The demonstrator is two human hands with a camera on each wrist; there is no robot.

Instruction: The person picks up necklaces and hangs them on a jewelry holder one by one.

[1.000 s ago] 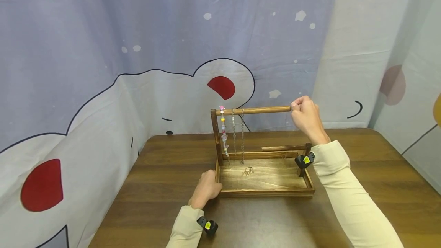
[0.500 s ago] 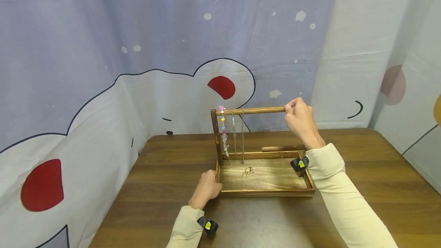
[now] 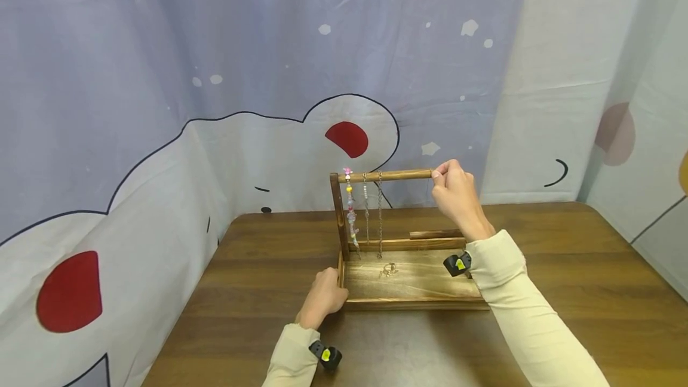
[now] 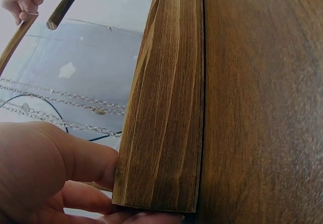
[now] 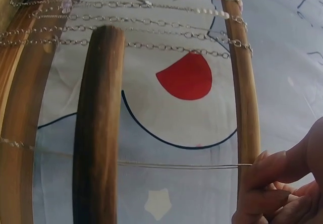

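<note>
My left hand (image 3: 322,297) grips the left end of a wooden jewelry stand's tray (image 3: 414,302); the left wrist view shows the thumb against the tray's wooden wall (image 4: 161,108). At the upper bar (image 3: 398,175), my right hand (image 3: 455,193) pinches a thin, fine-chain necklace (image 5: 186,165), its strands running from the fingertips across behind the lower bar (image 5: 98,128). Farther left on the upper bar hang a colourful beaded strand (image 3: 351,214), a chain with pearly beads (image 3: 366,196) and a plain-looking silver chain (image 3: 380,214). The right sleeve hides most of the stand's right post.
Small gold-coloured jewelry (image 3: 388,270) lies on the tray floor. The stand's left post (image 3: 340,214) rises from the tray. Beneath is a brown wooden table (image 3: 269,255), with a printed curtain (image 3: 258,64) behind it.
My right hand has slid left along the upper bar, away from its right end, with its fingers still pinched. The left hand keeps its hold on the tray.
</note>
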